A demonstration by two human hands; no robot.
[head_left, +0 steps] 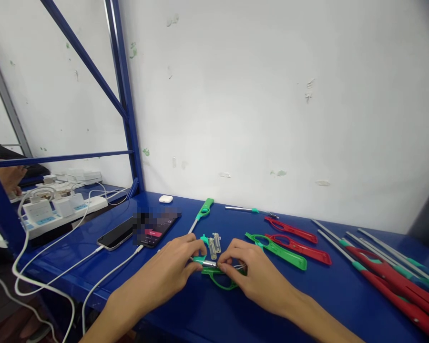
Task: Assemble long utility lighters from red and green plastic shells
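My left hand (177,257) pinches a lighter's metal tube with a teal collar (210,263) between thumb and fingers. At the tube's right end, the fingertips of my right hand (246,264) are closed on something small, mostly hidden, with thin dark wire-like parts near it. Beneath both hands lies a green lighter casing half (223,285), partly covered. Just beyond my fingers are two clear fuel tanks (214,244). Right of my right hand lie a green casing half (284,252) and two red casing halves (296,230).
A green stick lighter (205,208) and a loose metal tube (241,208) lie near the wall. Several red lighters (386,281) fill the right side. Two phones (119,232), charging cables, a white earbud case (166,199), a power strip (93,209) and a blue frame (125,95) are left. Another person's hand (12,178) shows far left.
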